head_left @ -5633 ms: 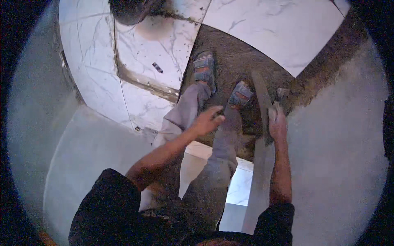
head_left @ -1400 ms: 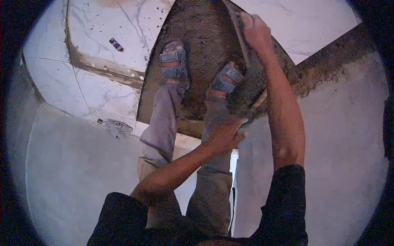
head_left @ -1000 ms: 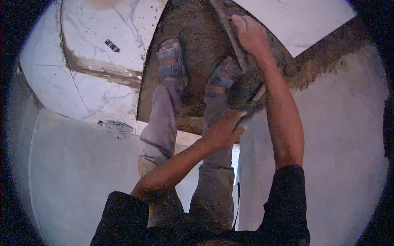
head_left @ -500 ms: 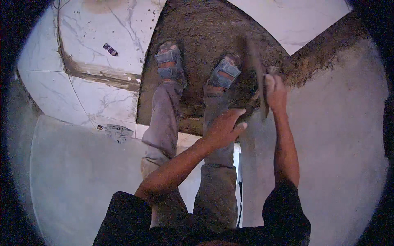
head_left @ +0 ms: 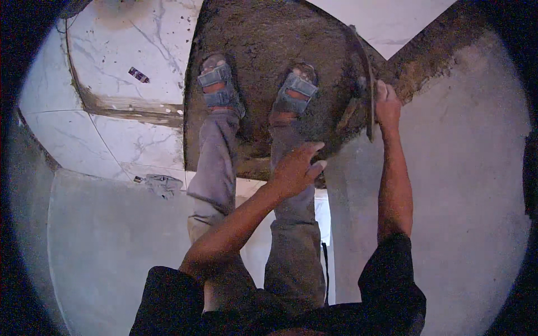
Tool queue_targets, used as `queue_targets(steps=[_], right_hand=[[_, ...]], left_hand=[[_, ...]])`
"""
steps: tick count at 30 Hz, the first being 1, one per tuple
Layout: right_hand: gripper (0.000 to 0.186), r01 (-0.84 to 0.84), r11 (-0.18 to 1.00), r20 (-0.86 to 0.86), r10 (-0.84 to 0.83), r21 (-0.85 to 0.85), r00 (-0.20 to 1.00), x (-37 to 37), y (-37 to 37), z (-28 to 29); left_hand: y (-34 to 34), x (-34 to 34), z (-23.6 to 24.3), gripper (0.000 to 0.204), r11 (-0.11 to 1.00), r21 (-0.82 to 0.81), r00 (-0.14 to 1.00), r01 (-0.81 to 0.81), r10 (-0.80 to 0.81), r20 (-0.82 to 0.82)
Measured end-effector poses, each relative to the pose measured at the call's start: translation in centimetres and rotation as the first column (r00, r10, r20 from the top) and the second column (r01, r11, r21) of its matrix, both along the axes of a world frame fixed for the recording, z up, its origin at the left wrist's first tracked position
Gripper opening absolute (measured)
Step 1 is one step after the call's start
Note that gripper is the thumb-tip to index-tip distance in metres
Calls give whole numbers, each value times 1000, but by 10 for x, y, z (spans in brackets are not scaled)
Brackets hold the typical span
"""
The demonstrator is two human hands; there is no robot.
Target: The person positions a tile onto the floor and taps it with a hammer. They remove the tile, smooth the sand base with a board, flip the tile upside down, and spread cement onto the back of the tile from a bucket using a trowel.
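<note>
My right hand (head_left: 387, 106) is closed at the back of a long, thin, flat float (head_left: 370, 84), seen nearly edge-on. The float stands steeply over the right edge of the dark, damp mortar bed (head_left: 260, 33), beside the wall; its handle is hidden. My left hand (head_left: 297, 169) hangs above my right shin, thumb and fingers apart, holding nothing. Both my feet, in grey strapped sandals (head_left: 296, 92), stand on the mortar.
White veined tiles (head_left: 134, 50) border the mortar on the left, with a small dark packet (head_left: 138, 75) on them. Another white tile (head_left: 392, 22) lies at the far right. A crumpled clear plastic bag (head_left: 162, 185) lies at left. A grey wall (head_left: 459, 168) rises on the right.
The float has shifted slightly right and away from me with my right hand, and is less blurred. My left hand has moved slightly left, partly with the whole view.
</note>
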State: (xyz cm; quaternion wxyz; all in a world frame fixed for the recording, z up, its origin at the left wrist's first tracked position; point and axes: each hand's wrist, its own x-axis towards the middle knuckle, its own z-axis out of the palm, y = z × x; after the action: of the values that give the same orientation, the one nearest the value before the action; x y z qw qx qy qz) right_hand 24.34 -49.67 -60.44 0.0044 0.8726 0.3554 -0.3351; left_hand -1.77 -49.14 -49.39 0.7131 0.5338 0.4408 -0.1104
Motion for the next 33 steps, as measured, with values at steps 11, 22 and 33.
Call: queue_targets(steps=[11, 22, 33], right_hand=[[42, 6, 1000, -219, -12, -30, 976, -41, 51, 10], [39, -252, 967, -157, 246, -20, 956, 53, -40, 11], [47, -199, 977, -116, 190, -71, 975, 71, -11, 30]], left_hand=[[-9, 4, -4, 46, 999, -23, 999, 48, -48, -20], [-3, 8, 0, 46, 998, 19, 998, 56, -56, -7], [8, 11, 7, 44, 999, 26, 998, 36, -35, -51]])
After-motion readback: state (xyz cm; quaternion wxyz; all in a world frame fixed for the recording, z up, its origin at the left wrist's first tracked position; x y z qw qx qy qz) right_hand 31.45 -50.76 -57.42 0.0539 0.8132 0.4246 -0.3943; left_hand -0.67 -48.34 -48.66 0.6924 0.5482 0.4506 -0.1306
